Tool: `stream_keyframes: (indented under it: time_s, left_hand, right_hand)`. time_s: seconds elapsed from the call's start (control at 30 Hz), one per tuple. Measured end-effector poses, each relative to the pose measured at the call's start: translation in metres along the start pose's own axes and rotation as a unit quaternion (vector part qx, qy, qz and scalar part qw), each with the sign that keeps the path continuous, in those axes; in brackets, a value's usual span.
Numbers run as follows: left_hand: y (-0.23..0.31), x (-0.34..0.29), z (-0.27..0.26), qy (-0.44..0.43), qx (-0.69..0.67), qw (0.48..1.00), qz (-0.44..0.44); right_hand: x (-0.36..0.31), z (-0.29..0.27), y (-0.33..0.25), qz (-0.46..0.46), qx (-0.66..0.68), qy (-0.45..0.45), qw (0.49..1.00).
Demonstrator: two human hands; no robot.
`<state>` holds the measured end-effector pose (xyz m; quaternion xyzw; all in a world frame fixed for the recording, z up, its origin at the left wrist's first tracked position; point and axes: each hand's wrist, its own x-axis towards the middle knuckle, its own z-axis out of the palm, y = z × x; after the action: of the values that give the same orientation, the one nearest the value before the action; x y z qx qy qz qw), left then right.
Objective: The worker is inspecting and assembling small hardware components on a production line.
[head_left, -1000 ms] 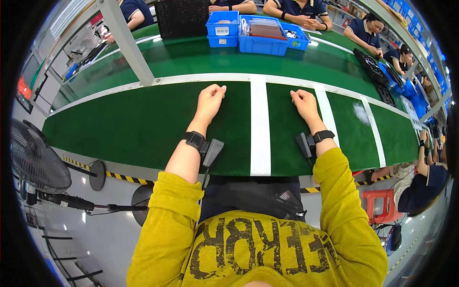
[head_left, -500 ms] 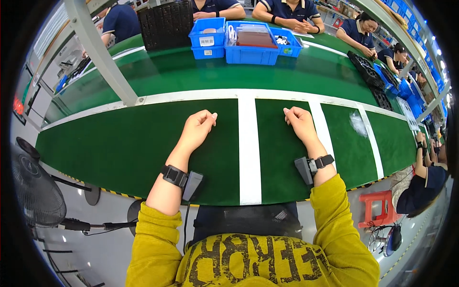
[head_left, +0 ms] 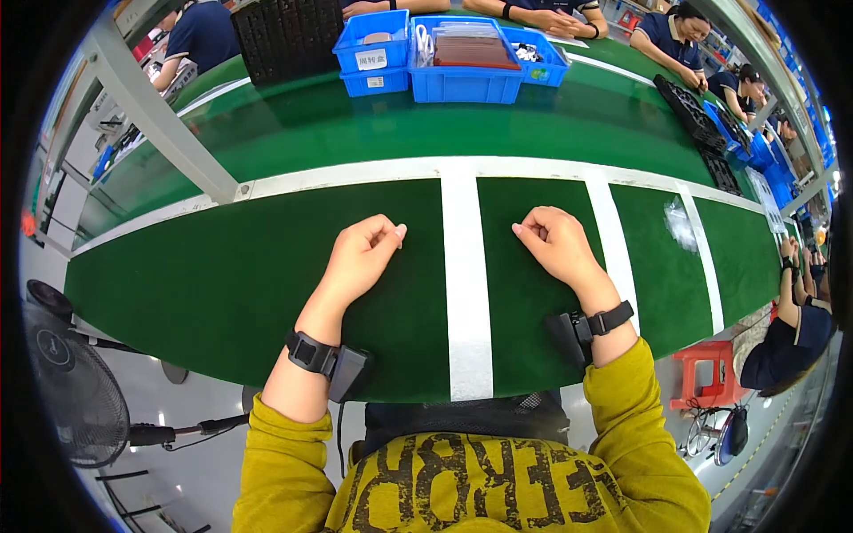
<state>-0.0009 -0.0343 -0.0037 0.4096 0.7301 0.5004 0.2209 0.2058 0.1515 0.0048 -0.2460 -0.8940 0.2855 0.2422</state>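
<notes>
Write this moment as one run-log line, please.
left hand grip: curled, nothing visible held | right hand grip: curled, nothing visible held | between: white strip on green tabletop | right: crumpled clear plastic

Large black letters [head_left: 484, 482] span the mustard shirt [head_left: 635, 453]; printed white labels [head_left: 371, 59] sit on two stacked blue bins [head_left: 398, 57].

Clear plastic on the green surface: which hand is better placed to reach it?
Probably the right hand: it is nearer the clear plastic, with one white strip between them. The left hand is farther off, beyond the wider white strip. Both look empty.
</notes>
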Motion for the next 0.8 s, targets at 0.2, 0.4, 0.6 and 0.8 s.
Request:
stream_keyframes:
  time_s: [0.2,0.4,0.6,0.8]
  left_hand:
    - [-0.001,-0.002,-0.001,-0.026,0.069,0.997,0.002]
    - [-0.002,-0.004,0.007,0.017,0.061,0.998,-0.004]
    - [0.004,0.013,0.012,-0.011,0.14,0.99,-0.021]
    - [0.013,0.016,0.018,-0.024,0.202,0.979,0.035]
  right_hand:
    - [-0.001,0.005,-0.001,-0.018,-0.021,-0.004,1.0]
    - [-0.002,0.007,0.001,-0.041,-0.014,0.016,0.999]
    - [-0.003,0.005,0.003,-0.016,-0.007,0.008,1.0]
    - [-0.001,0.003,0.002,0.021,0.024,-0.001,0.999]
